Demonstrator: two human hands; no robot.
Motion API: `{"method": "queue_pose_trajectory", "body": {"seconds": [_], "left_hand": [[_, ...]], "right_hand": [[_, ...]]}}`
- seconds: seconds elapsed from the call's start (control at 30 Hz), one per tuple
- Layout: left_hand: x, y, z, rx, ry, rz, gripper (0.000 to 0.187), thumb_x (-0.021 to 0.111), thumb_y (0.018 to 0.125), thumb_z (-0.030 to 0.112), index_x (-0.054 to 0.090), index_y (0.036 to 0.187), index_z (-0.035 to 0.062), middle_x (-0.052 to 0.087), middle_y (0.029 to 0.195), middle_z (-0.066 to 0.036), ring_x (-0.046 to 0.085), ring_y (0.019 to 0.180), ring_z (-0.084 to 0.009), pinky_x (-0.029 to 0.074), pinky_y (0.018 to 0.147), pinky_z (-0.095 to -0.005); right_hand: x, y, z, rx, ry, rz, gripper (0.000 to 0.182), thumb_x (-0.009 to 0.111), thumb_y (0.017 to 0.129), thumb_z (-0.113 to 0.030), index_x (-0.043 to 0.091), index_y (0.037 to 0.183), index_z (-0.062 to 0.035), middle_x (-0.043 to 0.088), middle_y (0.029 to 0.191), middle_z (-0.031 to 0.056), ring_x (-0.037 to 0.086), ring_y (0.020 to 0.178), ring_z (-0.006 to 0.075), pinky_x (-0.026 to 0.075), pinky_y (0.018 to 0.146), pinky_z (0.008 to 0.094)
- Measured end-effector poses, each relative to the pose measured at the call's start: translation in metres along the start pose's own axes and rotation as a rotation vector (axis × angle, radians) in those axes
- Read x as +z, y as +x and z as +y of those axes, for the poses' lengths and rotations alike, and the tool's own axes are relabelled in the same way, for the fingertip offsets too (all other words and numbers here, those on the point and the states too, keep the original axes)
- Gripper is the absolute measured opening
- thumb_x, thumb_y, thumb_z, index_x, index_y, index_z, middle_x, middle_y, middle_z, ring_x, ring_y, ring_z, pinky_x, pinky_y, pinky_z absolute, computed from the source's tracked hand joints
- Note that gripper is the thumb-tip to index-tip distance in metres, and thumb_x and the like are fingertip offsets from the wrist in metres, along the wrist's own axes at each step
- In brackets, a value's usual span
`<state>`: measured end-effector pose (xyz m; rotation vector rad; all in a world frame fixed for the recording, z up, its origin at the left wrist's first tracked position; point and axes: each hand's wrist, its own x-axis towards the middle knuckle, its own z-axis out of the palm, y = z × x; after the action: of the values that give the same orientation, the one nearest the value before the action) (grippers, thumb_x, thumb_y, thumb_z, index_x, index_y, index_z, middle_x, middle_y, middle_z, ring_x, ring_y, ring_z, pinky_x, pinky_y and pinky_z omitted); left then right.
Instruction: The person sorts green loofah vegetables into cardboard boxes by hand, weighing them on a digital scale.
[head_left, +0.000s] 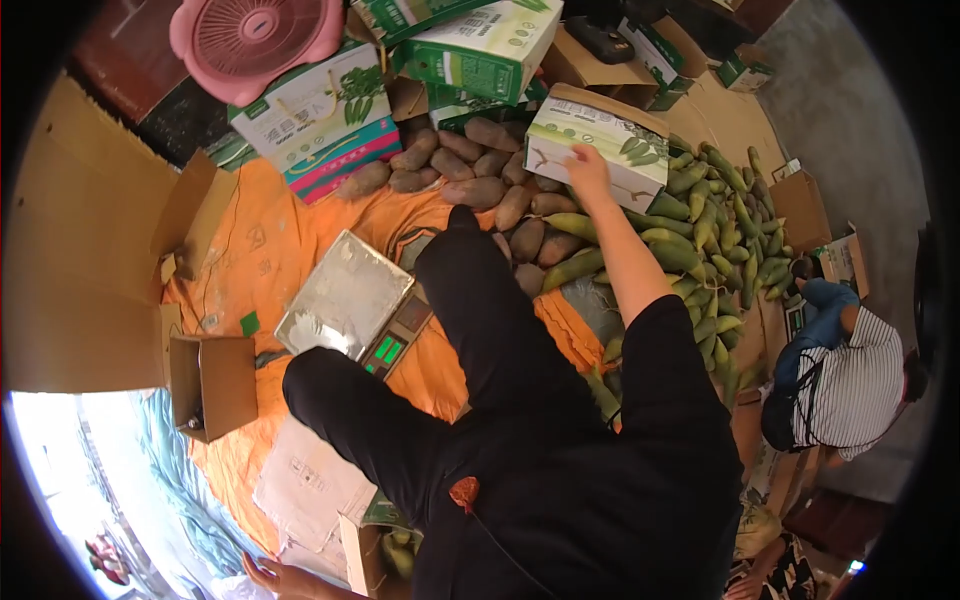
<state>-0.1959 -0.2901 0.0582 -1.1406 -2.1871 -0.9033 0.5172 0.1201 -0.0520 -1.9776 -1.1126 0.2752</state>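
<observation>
My right arm reaches forward, and my right hand (588, 172) is closed at the front of a white and green printed carton (552, 143); the exact grip of the fingers is partly hidden. The carton stands among long green radishes (708, 220) and dull purple-brown root vegetables (475, 192). Low at the left edge of my body, my left hand (272, 577) has its fingers apart and holds nothing visible. It is nearest to some white plastic (240, 589) and a flattened cardboard sheet (312, 480). An open box of green radishes (402, 552) stands beside my left leg.
A scale (345, 290) with a green lit display sits by my knees on an orange sheet (265, 225). Printed cartons (470, 60) and a pink fan (258, 30) line the back. Another person (845, 385) bends over at the right. A brown box (212, 385) stands left.
</observation>
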Motion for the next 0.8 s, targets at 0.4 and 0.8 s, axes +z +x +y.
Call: {"method": "queue_pose_trajectory", "body": {"seconds": [0.4, 0.8], "left_hand": [[0.117, 0.039, 0.236, 0.369, -0.388, -0.330, 0.023, 0.050, 0.093, -0.001, 0.061, 0.113, -0.0007, 0.056, 0.119, -0.012, 0.049, 0.119, -0.0279, 0.037, 0.102, -0.0396], [0.153, 0.015, 0.349, 0.635, -0.535, -0.443, 0.023, 0.056, 0.081, -0.009, 0.064, 0.100, 0.0021, 0.060, 0.108, -0.011, 0.050, 0.114, -0.0340, 0.038, 0.098, -0.0434]], "right_hand": [[-0.126, 0.035, 0.114, 0.682, -0.159, 0.141, 0.067, 0.068, 0.080, -0.030, 0.041, 0.140, -0.0176, 0.041, 0.139, 0.0179, 0.045, 0.123, 0.0350, 0.044, 0.096, 0.0451], [-0.057, -0.027, 0.146, 0.200, -0.375, 0.186, 0.053, 0.066, 0.078, -0.019, 0.051, 0.128, -0.0080, 0.052, 0.120, 0.0213, 0.052, 0.108, 0.0382, 0.043, 0.093, 0.0445]]}}
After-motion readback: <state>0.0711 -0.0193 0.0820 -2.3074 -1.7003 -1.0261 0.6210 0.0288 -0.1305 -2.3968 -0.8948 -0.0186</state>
